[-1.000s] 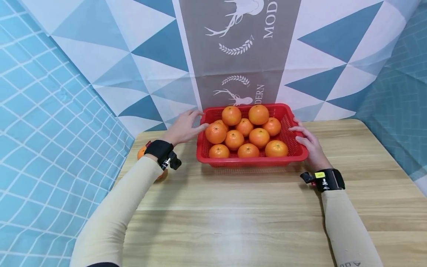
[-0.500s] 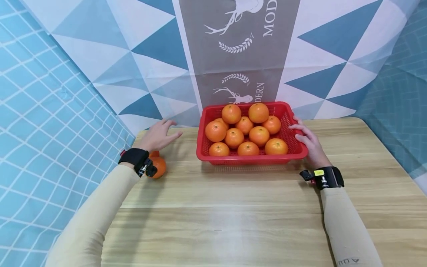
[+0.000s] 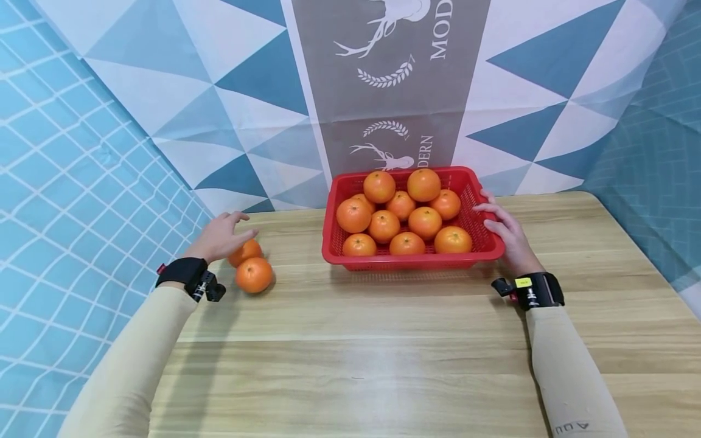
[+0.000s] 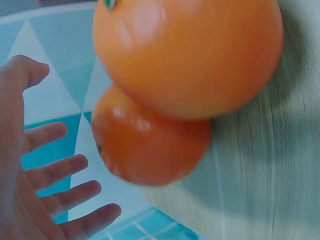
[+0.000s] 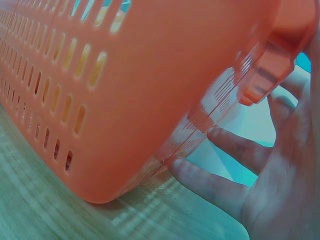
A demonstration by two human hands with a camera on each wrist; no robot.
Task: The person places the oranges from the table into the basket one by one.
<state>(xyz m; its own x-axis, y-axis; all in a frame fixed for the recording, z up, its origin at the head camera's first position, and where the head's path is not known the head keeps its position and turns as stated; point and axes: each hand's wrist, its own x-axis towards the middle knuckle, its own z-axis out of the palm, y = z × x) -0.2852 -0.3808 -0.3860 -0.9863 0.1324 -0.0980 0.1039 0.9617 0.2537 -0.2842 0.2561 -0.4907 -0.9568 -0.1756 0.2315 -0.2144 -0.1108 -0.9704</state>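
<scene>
My left hand hovers beside two oranges at the table's left edge, its fingers spread and holding nothing. The front orange shows fully; the rear orange is partly covered by the hand. Up close in the left wrist view, the near orange overlaps the farther orange, with the fingers apart from both. A red plastic basket bearing several oranges stands against the back wall. At its right end my right hand grips the rim, while lower fingertips touch the slotted outer wall.
The wooden table extends in front of the basket and to its right. Patterned cloth hangs directly behind, and blue gridded cloth rises along the left edge. A camera strap circles the right wrist.
My left hand has left the basket's left side and moved left to the two oranges, uncovering the front one. The right hand and basket stay in place.
</scene>
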